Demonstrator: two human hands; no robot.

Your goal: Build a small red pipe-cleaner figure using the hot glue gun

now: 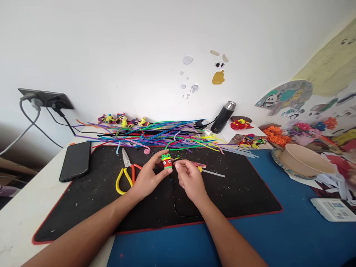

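At two o'clock from your left hand (149, 175): googly-eyed figure (167, 163), finger-pinched; right hand (191, 180): curled, grip unclear. Three o'clock: beige bowl (307, 159) on patterned dish (277, 163).

Your white tabletop (20, 226) and blue surface (256, 237) carry a red-edged black mat (230, 196); you have scissors (127, 164) on it at eleven o'clock, a phone (75, 161) on the white at ten, coloured stems (151, 135) at twelve

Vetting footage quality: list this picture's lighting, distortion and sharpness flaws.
Head view: smooth white wall brightest mid-frame, greyer at lower left; head view: grey panda wall sticker looks stretched, soft; head view: small red-yellow-green figure too small for fine texture.
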